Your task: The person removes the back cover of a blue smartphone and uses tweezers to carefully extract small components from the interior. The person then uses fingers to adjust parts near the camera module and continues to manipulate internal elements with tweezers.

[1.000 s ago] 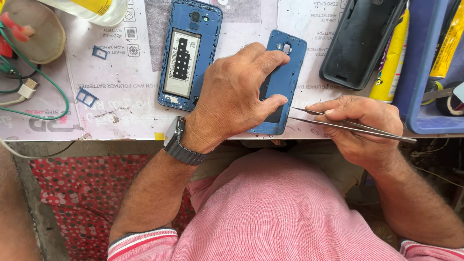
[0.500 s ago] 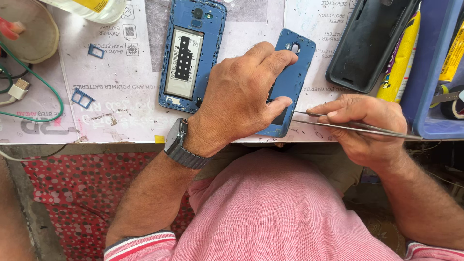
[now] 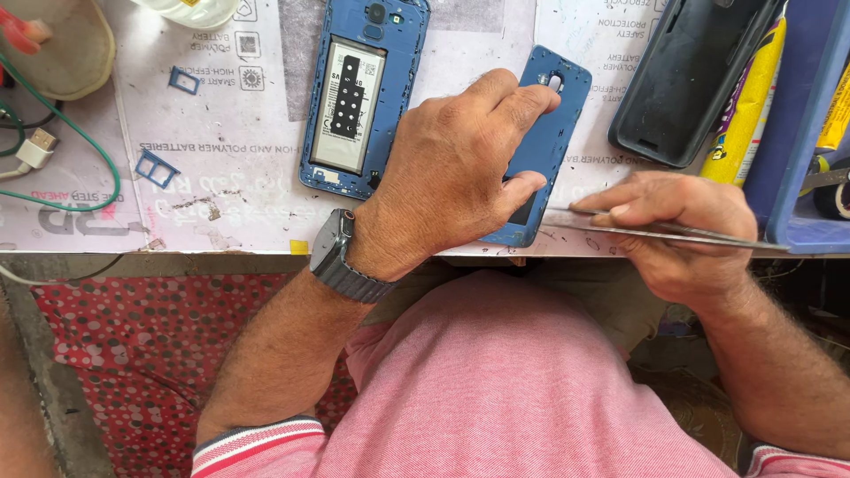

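Seen from above, left to right. At the far left a shallow dish [image 3: 62,53] sits on the printed paper mat [image 3: 230,204], with a green wire [image 3: 84,142] looping past a white plug [image 3: 34,149]; two small blue card trays [image 3: 158,168] lie loose near the table edge. Next is the opened phone [image 3: 361,97], back off and battery exposed, lying flat and untouched. The left hand [image 3: 447,177], with a dark watch [image 3: 341,257] at the wrist, presses down on the blue cover [image 3: 553,133], index finger stretched toward the lens cut-out at its far end and thumb on its near part, pinning it flat near the table's front edge. The right hand [image 3: 677,235] pinches metal tweezers [image 3: 637,228] held nearly level, their tips meeting the cover's lower right edge beneath the thumb; whether the tips are closed on anything cannot be told. Beyond lie a black case [image 3: 686,80], a yellow tube [image 3: 753,97] and a blue bin [image 3: 801,142]. The step in hand appears to be working at the cover's edge with the tips. The next move would seem to call for a firm left-hand hold and a shallow, controlled tip angle, so as not to slip or gouge the plastic.
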